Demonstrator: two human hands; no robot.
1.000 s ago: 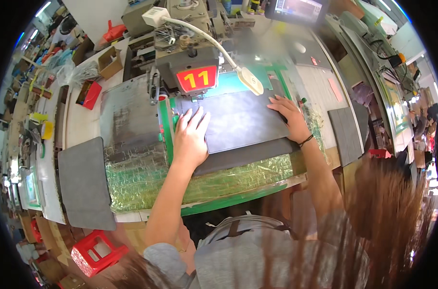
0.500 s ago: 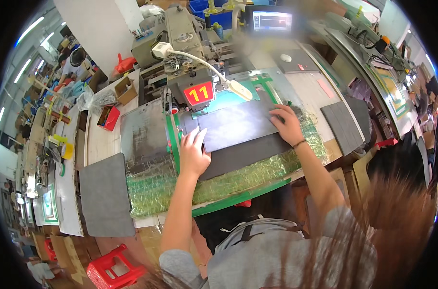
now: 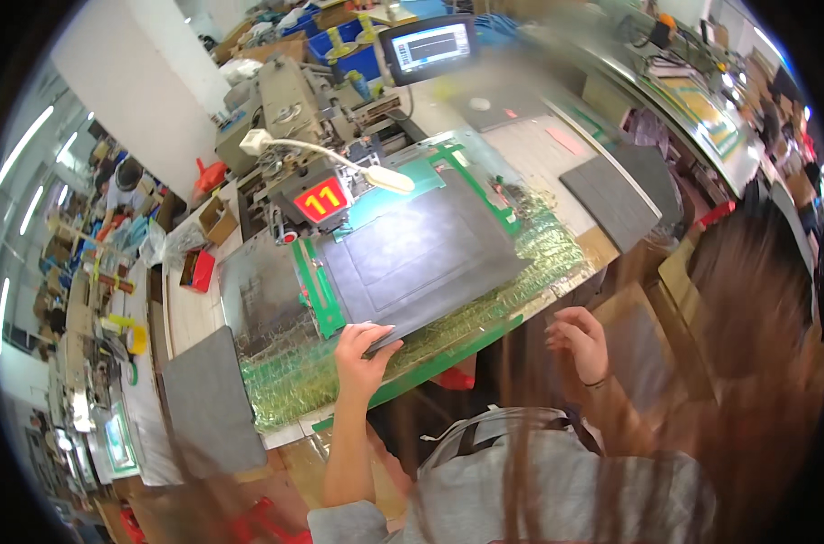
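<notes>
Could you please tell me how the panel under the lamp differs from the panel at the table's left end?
The lit panel bears a rectangular outline; the left panel looks plain. The left hand grips the lit panel's near corner; no hand touches the left panel. Both are dark grey and flat.

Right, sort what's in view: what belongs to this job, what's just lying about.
Apparently in the job:
dark grey panel, left hand at its near corner
machine
lamp
green strips beside the panel

Probably just lying about:
red box
cardboard box
pink strip
</notes>
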